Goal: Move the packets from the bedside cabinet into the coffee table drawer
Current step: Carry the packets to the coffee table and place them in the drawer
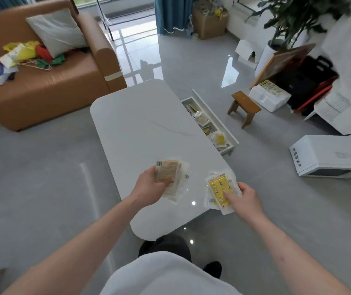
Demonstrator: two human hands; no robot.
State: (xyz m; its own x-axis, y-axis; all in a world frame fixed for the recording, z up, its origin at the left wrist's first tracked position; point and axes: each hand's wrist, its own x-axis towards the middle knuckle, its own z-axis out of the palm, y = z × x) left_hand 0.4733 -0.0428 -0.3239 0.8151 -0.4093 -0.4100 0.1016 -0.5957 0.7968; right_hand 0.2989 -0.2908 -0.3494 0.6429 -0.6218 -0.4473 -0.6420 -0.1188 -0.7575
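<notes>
Grey glossy floor tiles run through a living room, where a white marble-look coffee table (140,124) stands in the middle with a thin grey vein across its top. On its right side the coffee table drawer (219,124) is pulled out, and more packets (204,122) already lie inside it in a loose row. A tan sofa (49,81) sits at the upper left with a grey cushion (57,33) and a heap of coloured bags; a small wooden stool (243,105) and a white microwave (330,155) stand on the floor to the right.

Both bare forearms reach forward from the bottom of the view, over the near end of the table. The left hand (151,184) is held palm inward, fingers curled round a fanned stack of beige packets (169,175); a barcode patch shows at the top corner, but no writing can be read. The right hand (245,198) is lower and to the right, near the table's near right corner, thumb pressed on top of a yellow packet (219,190) in clear wrapping, with further clear packets beneath it. Small printed figures dot the yellow face; any lettering is too small to make out. Both hands are clasped firmly on their bundles, which hang just above the tabletop, well short of the drawer.
</notes>
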